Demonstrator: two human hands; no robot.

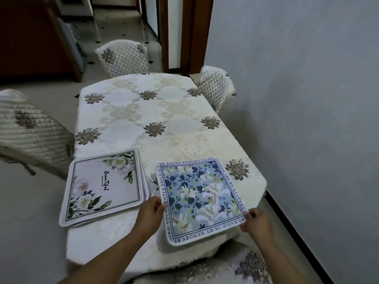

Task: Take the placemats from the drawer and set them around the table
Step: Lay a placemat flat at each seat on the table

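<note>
A blue floral placemat (200,198) with lettering round its border lies at the near right of the table (143,111). My left hand (150,214) pinches its left edge, and my right hand (255,223) pinches its right corner. To the left, a stack of placemats (102,189) rests at the table's near left edge, partly overhanging it. The top one is white with flowers and the word "Beautiful".
The table wears a cream cloth with brown flower motifs. Quilted cream chairs stand at the far side (123,58), far right (216,87), left (30,130) and near edge (215,267). A grey wall (307,99) runs close along the right.
</note>
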